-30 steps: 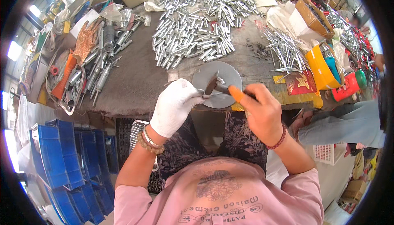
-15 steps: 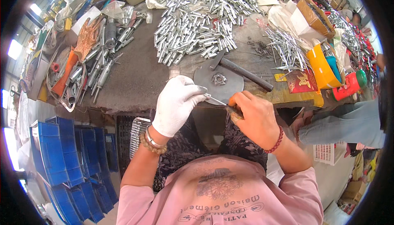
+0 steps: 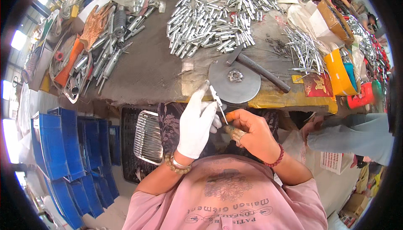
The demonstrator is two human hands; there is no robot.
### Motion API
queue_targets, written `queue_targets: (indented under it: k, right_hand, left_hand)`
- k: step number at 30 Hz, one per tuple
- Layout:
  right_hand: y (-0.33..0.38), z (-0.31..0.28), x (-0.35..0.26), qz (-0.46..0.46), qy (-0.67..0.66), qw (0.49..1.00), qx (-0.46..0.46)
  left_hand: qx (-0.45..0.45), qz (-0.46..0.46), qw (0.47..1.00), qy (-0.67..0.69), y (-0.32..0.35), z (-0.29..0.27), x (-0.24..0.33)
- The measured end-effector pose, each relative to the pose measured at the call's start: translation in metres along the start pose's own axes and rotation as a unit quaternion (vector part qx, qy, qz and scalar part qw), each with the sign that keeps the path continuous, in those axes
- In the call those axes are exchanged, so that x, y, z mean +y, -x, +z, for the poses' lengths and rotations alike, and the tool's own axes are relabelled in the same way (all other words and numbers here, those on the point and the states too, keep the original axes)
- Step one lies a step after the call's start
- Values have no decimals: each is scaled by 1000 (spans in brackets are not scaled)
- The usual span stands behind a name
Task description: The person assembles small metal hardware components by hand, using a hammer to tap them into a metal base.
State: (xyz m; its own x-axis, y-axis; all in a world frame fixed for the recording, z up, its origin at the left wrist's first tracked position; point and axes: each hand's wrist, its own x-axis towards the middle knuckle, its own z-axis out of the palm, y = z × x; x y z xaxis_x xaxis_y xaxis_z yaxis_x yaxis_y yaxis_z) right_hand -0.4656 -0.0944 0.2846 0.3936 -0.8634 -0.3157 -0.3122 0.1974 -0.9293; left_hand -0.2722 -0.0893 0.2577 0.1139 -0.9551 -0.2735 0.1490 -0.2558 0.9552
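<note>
My left hand [image 3: 196, 126], in a white glove, pinches a thin metal pin [image 3: 218, 102] that points up toward the table edge. My bare right hand [image 3: 254, 134] is closed around a small orange tool [image 3: 230, 115], whose tip meets the pin's lower end. A brownish metal piece [image 3: 236, 134] also sits in its fingers. Both hands hover over my lap, just off the table. Ahead of them a round metal disc [image 3: 222, 85] lies on the table with a small part [image 3: 235, 75] at its centre and a dark hammer [image 3: 262, 71] lying across it.
A big heap of short silver tubes [image 3: 210, 20] covers the far table. Long metal tools and an orange glove [image 3: 93, 24] lie at left, thin rods [image 3: 304, 47] and a yellow bag [image 3: 338, 72] at right. Blue crates [image 3: 58, 146] and a metal tray [image 3: 147, 137] sit below.
My right hand left the hammer on the disc. Both hands then drew back from the disc to my lap, and my left hand now holds the pin upright.
</note>
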Motion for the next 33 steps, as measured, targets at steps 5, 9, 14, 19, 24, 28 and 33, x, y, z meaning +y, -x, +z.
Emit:
queue_targets:
  k: [5,9,14,19,24,28,33]
  right_hand:
    - [-3,19,6,-31,37,999,5]
    - [-4,12,3,-95,10,995,12]
    - [-21,-22,12,-163,72,964,196]
    - [-42,-34,28,-146,45,967,204]
    - [-40,-33,32,-138,36,966,215]
    - [-40,-37,34,-137,27,968,207]
    - [-42,-39,37,-143,28,969,199]
  left_hand:
    - [17,84,995,-41,3,-9,-11]
    - [83,129,987,43,10,-29,-16]
    - [263,79,959,-68,38,-116,-33]
    - [433,-70,891,-118,38,-230,-169]
    - [462,-68,861,-201,27,-266,-238]
    - [493,-79,837,-224,8,-284,-262]
    - [495,-106,835,-217,-3,-284,-259]
